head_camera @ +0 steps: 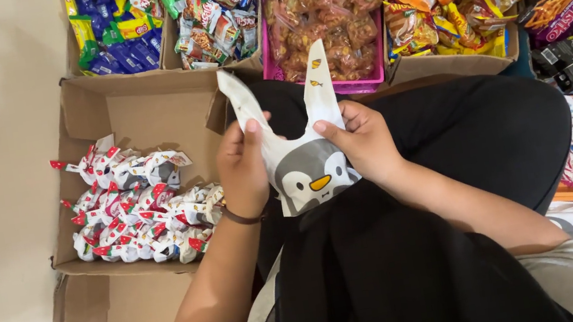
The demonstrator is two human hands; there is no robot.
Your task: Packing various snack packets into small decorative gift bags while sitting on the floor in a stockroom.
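- Penguin-print treat bag (310, 172): centre, over black-clad lap, two long ears up toward 12.
- Left hand (242, 168): pinching left ear.
- Right hand (364, 141): pinching right ear.
- Cardboard box (133, 109) of tied bags (140, 207): at 9.

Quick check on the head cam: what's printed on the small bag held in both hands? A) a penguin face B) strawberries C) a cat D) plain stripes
A: the white bag pinched between the left hand and right hand shows a grey penguin face with an orange beak, its two long ear-like tips pointing up.
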